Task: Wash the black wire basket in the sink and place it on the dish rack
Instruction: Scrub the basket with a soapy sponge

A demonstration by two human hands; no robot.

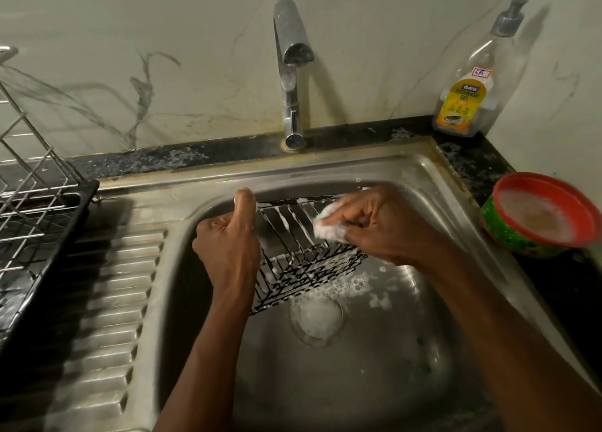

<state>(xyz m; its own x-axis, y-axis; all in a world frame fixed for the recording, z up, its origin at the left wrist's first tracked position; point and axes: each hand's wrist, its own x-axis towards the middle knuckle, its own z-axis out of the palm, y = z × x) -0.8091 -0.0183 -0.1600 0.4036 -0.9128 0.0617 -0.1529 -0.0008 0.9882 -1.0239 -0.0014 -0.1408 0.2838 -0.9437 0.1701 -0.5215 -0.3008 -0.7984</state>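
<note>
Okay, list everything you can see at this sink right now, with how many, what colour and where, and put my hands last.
Wire basket: one, black, soapy, held over the sink.
Sponge: one, white with foam, against the basket.
Sink: one, steel, centre.
Drain: one, foam-covered, sink floor.
Tap: one, chrome, behind the sink.
Dish rack: one, silver wire on a black tray, far left.
Soap bottle: one, clear with yellow label, back right corner.
Bowl: one, red and green, sudsy water inside, right counter.
Left hand: grip on the basket's left end.
Right hand: grip on the sponge.
</note>
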